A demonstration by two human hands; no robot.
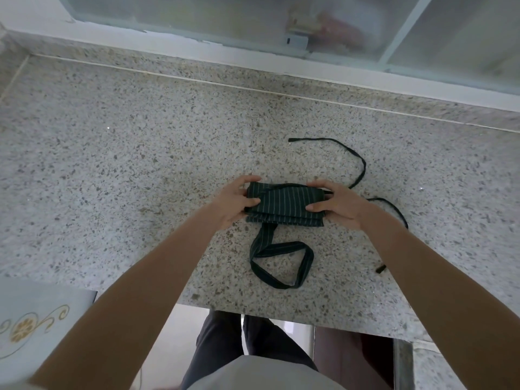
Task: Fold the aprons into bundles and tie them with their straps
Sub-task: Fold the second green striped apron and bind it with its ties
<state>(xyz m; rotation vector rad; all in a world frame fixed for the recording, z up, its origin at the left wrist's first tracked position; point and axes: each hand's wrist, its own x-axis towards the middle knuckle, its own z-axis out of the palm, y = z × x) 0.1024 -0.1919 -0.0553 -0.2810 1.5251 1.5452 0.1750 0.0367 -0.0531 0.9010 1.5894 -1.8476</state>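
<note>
While lying folded on counter [112, 153], apron [284, 205] gripped at both ends: left hand [235, 202] and right hand [337, 204], fingers curled round it; straps [281, 257] loose nearby.

Being lit softly and evenly by daylight, seemingly coming through the frosted window [253, 21] along the far edge. Casting only faint, diffuse shadows beneath the hands and the folded apron [284, 205] on the granite counter [112, 153]. Catching tiny sparkling glints in the stone's flecks, with no strong glare anywhere. Bending straight lines noticeably toward the edges, the window ledge [281, 61] curving and tilting under wide-angle distortion. Stretching the forearms large at the bottom corners. Staying fairly sharp in the middle, softening toward the margins. Blurring whatever lies behind the frosted panes into vague pale and reddish shapes.
</note>
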